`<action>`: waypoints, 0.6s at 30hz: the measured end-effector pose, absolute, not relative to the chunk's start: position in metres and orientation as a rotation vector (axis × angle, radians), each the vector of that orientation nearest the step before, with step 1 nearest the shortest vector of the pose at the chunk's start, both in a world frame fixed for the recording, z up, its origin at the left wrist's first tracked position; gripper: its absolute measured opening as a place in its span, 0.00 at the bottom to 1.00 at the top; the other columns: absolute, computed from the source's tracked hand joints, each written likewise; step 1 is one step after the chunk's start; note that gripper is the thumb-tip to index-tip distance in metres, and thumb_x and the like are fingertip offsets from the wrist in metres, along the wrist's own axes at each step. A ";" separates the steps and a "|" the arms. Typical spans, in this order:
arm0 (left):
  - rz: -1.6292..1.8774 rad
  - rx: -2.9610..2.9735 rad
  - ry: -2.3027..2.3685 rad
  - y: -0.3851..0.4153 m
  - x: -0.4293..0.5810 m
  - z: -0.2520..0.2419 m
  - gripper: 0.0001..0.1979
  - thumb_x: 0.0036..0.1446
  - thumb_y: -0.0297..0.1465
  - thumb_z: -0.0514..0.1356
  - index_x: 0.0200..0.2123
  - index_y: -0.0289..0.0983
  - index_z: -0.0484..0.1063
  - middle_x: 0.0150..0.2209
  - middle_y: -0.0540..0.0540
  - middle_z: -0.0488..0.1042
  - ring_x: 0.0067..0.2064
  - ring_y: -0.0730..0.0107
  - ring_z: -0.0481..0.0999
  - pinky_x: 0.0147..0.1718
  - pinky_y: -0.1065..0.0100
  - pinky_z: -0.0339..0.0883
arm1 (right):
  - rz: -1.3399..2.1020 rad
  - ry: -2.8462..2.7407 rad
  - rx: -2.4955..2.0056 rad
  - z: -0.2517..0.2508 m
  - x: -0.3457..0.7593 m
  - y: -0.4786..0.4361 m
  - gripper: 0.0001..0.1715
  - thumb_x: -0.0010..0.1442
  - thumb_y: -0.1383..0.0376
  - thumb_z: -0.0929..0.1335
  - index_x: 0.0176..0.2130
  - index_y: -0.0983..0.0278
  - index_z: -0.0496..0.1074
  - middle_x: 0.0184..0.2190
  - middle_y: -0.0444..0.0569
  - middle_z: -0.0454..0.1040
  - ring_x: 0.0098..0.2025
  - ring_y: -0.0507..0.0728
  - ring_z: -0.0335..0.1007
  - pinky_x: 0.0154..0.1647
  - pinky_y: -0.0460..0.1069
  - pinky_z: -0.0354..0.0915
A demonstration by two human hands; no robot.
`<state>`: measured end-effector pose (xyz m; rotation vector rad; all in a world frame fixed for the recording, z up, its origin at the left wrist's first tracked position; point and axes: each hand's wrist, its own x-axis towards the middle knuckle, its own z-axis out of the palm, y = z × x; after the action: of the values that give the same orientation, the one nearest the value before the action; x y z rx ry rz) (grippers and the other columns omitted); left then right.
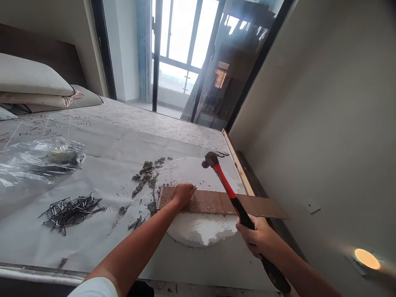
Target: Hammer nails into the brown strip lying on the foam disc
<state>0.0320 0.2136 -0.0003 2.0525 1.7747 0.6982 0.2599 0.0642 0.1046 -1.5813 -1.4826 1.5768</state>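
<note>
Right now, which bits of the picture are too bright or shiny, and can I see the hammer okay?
In the head view, the window is washed out white; the clear plastic has shiny streaks there too; at that view's lower right, a round light glows orange; the hammer shows clearly in the head view.

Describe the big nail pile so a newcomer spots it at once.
Across the bed lies a grey sheet; look left, on the near side of the plastic bag. The nail pile there is a loose dark tangle, far bigger than the few nails near the board.
</note>
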 end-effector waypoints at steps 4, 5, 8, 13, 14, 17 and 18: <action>0.686 2.062 1.790 0.214 0.031 0.002 0.17 0.55 0.40 0.52 0.31 0.37 0.77 0.33 0.42 0.77 0.33 0.65 0.73 0.29 0.70 0.58 | 1.713 -1.414 -1.693 0.092 0.252 0.067 0.22 0.50 0.49 0.66 0.29 0.60 0.52 0.12 0.30 0.47 0.11 0.44 0.39 0.10 0.42 0.42; 0.691 2.070 1.790 0.214 0.031 0.002 0.16 0.55 0.39 0.52 0.30 0.37 0.77 0.32 0.42 0.77 0.33 0.65 0.73 0.30 0.70 0.58 | 1.727 -1.400 -1.735 0.089 0.252 0.068 0.21 0.50 0.50 0.66 0.29 0.60 0.52 0.11 0.29 0.47 0.10 0.44 0.39 0.10 0.42 0.41; 0.694 2.064 1.779 0.215 0.030 0.000 0.16 0.55 0.40 0.53 0.30 0.38 0.77 0.32 0.43 0.77 0.34 0.65 0.73 0.31 0.70 0.58 | 1.639 -1.431 -1.711 0.090 0.256 0.069 0.20 0.51 0.51 0.65 0.29 0.60 0.52 0.12 0.29 0.46 0.11 0.44 0.39 0.10 0.42 0.42; 0.679 2.057 1.797 0.217 0.031 0.000 0.16 0.55 0.40 0.53 0.30 0.37 0.76 0.33 0.42 0.77 0.34 0.64 0.73 0.30 0.70 0.57 | 1.508 -1.513 -1.595 0.104 0.257 0.068 0.22 0.53 0.47 0.64 0.28 0.60 0.52 0.12 0.31 0.48 0.12 0.44 0.42 0.11 0.43 0.44; 0.673 2.057 1.806 0.216 0.032 0.001 0.16 0.55 0.40 0.53 0.30 0.37 0.76 0.33 0.42 0.77 0.34 0.64 0.73 0.30 0.70 0.57 | 1.525 -1.503 -1.637 0.102 0.255 0.068 0.22 0.52 0.48 0.64 0.28 0.60 0.52 0.12 0.31 0.47 0.11 0.44 0.42 0.11 0.43 0.44; 0.647 2.046 1.833 0.215 0.032 0.001 0.16 0.54 0.40 0.53 0.29 0.38 0.76 0.32 0.43 0.77 0.34 0.65 0.73 0.30 0.70 0.58 | 1.601 -1.490 -1.795 0.095 0.247 0.067 0.19 0.52 0.52 0.65 0.27 0.60 0.52 0.11 0.30 0.47 0.10 0.45 0.41 0.10 0.43 0.43; 0.649 2.049 1.832 0.214 0.032 0.001 0.15 0.55 0.40 0.53 0.30 0.38 0.76 0.33 0.43 0.77 0.34 0.65 0.73 0.30 0.70 0.58 | 1.608 -1.494 -1.819 0.094 0.246 0.067 0.18 0.52 0.54 0.66 0.27 0.60 0.52 0.12 0.30 0.47 0.11 0.44 0.41 0.10 0.43 0.42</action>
<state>0.0316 0.2145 0.0010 2.0489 1.8317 0.6488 0.2461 0.0666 0.0938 -1.8192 -1.4945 1.6078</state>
